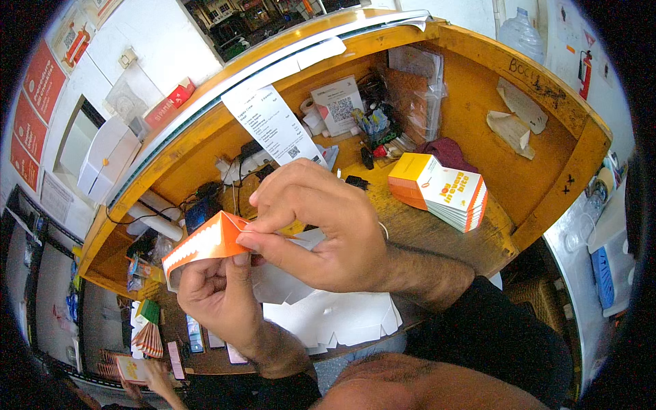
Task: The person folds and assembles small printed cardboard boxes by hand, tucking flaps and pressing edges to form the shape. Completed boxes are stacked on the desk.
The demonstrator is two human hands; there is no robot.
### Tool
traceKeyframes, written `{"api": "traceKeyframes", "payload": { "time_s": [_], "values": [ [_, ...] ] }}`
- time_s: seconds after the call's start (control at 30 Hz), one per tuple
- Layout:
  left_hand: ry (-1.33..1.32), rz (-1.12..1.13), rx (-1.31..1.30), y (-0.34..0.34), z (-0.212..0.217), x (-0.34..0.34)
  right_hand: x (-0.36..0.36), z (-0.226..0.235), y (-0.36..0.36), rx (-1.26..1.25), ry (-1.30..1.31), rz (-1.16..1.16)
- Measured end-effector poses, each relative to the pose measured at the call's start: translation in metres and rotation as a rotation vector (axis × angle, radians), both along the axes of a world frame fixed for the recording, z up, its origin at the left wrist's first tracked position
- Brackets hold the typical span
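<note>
A yellow wooden counter (478, 89) with raised walls fills the middle, its worn top (424, 225) scuffed and brown. A long paper receipt (273, 123) hangs from the front ledge, beside a small card stand (338, 104). A stack of flat orange-and-white cartons (444, 190) lies on the top, with a dark red cloth (444, 149) just behind it. Crumpled papers (516, 119) rest against the right wall. Cables and a power strip (242, 165) sit at the back. On the left, a white wall (157, 48) carries red posters (37, 102). A water bottle (523, 34) stands beyond the counter. Daylight is bright and even.
</note>
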State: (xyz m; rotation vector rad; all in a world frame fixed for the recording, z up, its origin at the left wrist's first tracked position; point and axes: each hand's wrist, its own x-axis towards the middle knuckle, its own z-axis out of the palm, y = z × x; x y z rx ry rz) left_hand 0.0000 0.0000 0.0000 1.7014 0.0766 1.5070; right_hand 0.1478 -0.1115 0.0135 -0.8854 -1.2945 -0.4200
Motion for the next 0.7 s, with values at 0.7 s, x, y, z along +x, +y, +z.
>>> {"api": "traceKeyframes", "payload": {
  "time_s": [0.7],
  "values": [
    [-0.017,-0.179,0.013,0.002,-0.003,0.001,0.004,0.002,-0.002,0.072,-0.131,-0.097]
  ]
}}
